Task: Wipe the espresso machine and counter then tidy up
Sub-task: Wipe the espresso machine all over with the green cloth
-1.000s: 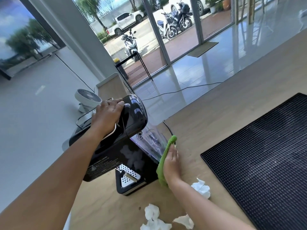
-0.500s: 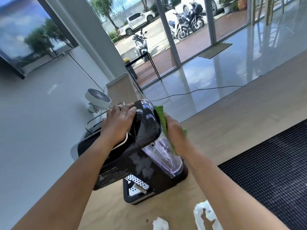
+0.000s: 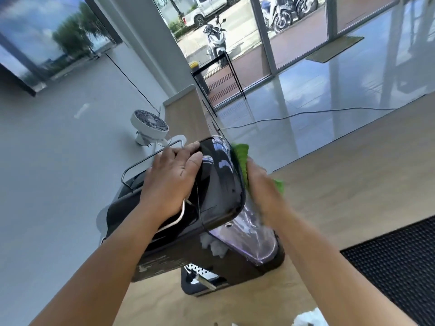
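Observation:
A glossy black espresso machine (image 3: 219, 184) stands on the wooden counter (image 3: 341, 184), with a clear water tank (image 3: 254, 241) on its right side and a perforated drip tray (image 3: 200, 276) at its foot. My left hand (image 3: 171, 182) lies flat on the machine's top, fingers over the wire rail. My right hand (image 3: 261, 187) presses a green cloth (image 3: 242, 158) against the machine's upper right side, above the tank. Most of the cloth is hidden behind my hand and the machine.
A black ribbed bar mat (image 3: 404, 262) lies on the counter at the right. A crumpled white tissue (image 3: 308, 318) sits at the bottom edge. A small white fan (image 3: 149, 125) stands behind the machine. Glass doors and a floor cable lie beyond.
My right hand has carried the green cloth up from the counter beside the machine's base to its upper right side. My left hand has stayed on top. The view has moved closer.

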Tool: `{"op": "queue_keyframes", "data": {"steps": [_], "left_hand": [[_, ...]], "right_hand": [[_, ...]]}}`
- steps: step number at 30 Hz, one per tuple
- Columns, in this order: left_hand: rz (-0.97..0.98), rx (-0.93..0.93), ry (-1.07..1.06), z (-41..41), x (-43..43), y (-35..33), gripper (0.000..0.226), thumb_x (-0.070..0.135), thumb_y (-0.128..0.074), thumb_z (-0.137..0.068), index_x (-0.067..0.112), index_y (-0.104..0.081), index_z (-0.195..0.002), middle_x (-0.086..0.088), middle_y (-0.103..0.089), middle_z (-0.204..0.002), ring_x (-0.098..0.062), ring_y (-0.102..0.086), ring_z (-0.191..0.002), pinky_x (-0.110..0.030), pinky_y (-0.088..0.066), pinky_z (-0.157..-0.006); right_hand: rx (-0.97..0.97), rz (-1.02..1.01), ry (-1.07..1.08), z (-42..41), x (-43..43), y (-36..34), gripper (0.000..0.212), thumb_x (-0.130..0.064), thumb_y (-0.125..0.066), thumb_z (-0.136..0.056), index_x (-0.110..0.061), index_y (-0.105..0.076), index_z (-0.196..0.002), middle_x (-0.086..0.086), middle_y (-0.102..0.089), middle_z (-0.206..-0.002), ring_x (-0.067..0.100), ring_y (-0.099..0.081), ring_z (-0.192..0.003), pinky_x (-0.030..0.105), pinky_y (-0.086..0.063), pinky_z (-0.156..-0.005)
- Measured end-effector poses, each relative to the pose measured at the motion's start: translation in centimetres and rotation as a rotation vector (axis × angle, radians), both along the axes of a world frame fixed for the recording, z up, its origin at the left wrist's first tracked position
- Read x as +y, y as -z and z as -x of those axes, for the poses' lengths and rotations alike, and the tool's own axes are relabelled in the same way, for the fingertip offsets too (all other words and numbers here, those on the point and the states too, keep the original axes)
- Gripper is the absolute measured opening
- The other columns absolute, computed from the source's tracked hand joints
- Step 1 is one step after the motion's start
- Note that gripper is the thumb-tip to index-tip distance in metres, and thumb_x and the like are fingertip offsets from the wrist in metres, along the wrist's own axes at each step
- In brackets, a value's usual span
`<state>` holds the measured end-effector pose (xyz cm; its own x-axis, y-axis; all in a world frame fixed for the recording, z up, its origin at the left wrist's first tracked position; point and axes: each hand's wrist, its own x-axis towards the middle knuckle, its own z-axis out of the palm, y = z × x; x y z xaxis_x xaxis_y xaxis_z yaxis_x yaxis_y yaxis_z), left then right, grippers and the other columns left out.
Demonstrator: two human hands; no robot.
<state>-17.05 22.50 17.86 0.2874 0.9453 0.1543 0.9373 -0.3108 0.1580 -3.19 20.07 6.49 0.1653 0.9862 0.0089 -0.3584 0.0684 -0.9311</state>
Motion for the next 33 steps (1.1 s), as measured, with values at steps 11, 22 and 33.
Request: {"op": "queue_keyframes", "data": {"steps": [11,22,33], "left_hand": [[0.03,-0.014,0.001,0.0,-0.1,-0.1,0.056,0.061,-0.018,-0.086,0.049,-0.039,-0.137,0.009,-0.041,-0.136,-0.015,-0.027,-0.135,-0.042,-0.022,-0.114],[0.027,-0.031,-0.008,-0.3,-0.3,-0.1,0.054,0.057,-0.021,-0.087,0.048,-0.042,-0.135,0.008,-0.044,-0.13,-0.016,-0.031,-0.132,-0.044,-0.025,-0.113],[0.039,-0.007,-0.024,-0.2,-0.3,0.1,0.057,0.059,-0.018,-0.085,0.049,-0.04,-0.136,0.008,-0.042,-0.134,-0.014,-0.028,-0.134,-0.041,-0.023,-0.111]], "right_hand": [[0.01,0.402,-0.08,-0.4,3.8,9.3,0.048,-0.062,-0.034,-0.086,-0.023,-0.062,-0.076,0.004,-0.061,-0.077,0.026,-0.057,-0.08,0.042,-0.044,-0.079],[-0.046,0.208,-0.389,-2.8,9.0,3.1,0.062,-0.067,-0.045,-0.086,-0.01,-0.064,-0.101,0.021,-0.058,-0.087,0.032,-0.055,-0.077,0.044,-0.044,-0.081],[-0.009,0.613,-0.184,-0.6,3.9,12.7,0.075,-0.065,-0.027,-0.085,-0.012,-0.063,-0.124,0.014,-0.067,-0.121,0.032,-0.06,-0.113,0.049,-0.043,-0.106]]}}
